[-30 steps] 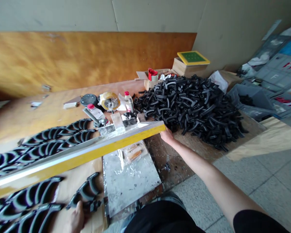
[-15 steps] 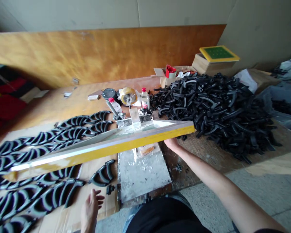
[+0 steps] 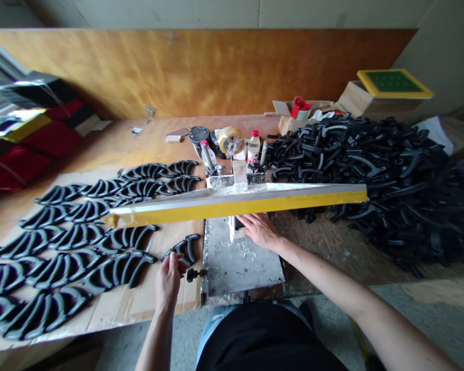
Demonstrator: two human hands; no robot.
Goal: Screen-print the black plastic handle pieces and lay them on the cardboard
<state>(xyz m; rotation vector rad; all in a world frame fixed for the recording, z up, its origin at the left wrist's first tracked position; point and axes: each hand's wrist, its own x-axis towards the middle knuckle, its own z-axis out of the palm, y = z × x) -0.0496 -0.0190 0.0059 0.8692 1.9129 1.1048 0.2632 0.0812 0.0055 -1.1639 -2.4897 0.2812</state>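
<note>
A screen-printing frame point(image 3: 232, 204) with a yellow front edge and grey rim lies tilted across the grey metal base plate point(image 3: 243, 270). My right hand point(image 3: 260, 230) reaches under its front edge, fingers on a small dark plastic part point(image 3: 238, 223) over the plate; the frame hides most of that part. To the left, my left hand point(image 3: 171, 270) has loosely curled fingers, apart, with nothing visible in them. It is beside a short group of black curved handles point(image 3: 188, 248) on the cardboard. A black knob point(image 3: 194, 275) sticks out at the plate's left side.
Rows of black curved handles point(image 3: 58, 263) cover the cardboard at left. A large heap of black parts point(image 3: 355, 165) fills the right. Behind the frame stand a tape roll point(image 3: 232, 141), a red-capped bottle point(image 3: 254, 147) and a dark tub point(image 3: 199, 135).
My right hand has moved left from beside the heap to over the plate, with a dark part under its fingers. My left hand has moved up toward the short group of handles. The view has shifted.
</note>
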